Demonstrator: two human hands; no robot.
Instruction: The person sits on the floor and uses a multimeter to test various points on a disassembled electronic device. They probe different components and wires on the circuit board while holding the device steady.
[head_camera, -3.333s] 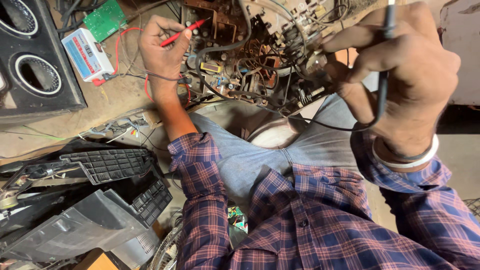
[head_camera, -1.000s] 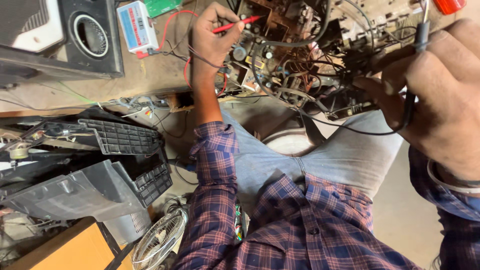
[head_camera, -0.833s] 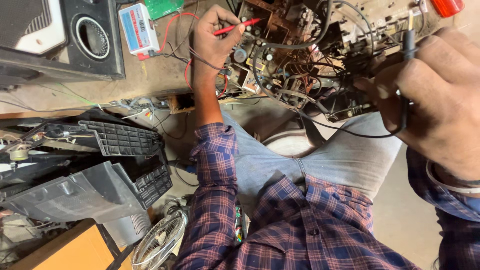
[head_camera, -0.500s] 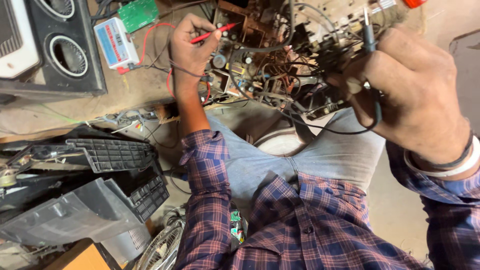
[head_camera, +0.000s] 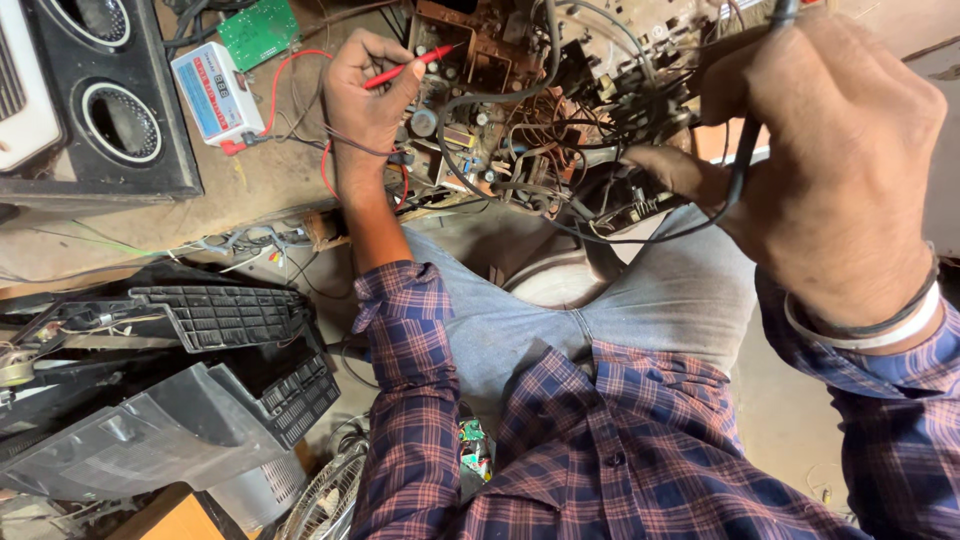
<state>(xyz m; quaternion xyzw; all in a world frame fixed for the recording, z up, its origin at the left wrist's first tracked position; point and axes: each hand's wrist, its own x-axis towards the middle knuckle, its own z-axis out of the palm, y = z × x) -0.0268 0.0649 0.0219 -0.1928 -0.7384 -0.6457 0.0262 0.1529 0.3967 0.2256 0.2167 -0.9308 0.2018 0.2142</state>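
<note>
Left hand (head_camera: 365, 95): grip closed around a red test probe (head_camera: 412, 68), held pen-fashion, tip resting on the brown circuit board (head_camera: 480, 110) at the far middle of the floor. A red lead (head_camera: 290, 75) runs from the hand toward a small white-and-blue meter box (head_camera: 215, 95) lying to the left of the board, just beside a green board (head_camera: 258, 30).

Right hand (head_camera: 835, 170): raised close to the camera, grip closed on a black probe (head_camera: 775, 20) and its black cable (head_camera: 735, 185), which loops down toward the board's tangled wiring. Probe tip out of frame; contact cannot be told.

Black speaker cabinet (head_camera: 110, 110) at far left. Dark plastic casings (head_camera: 220, 320) stacked at near left. Person sits with knees in pale jeans (head_camera: 620, 310) just before the board, plaid sleeves on both arms.
</note>
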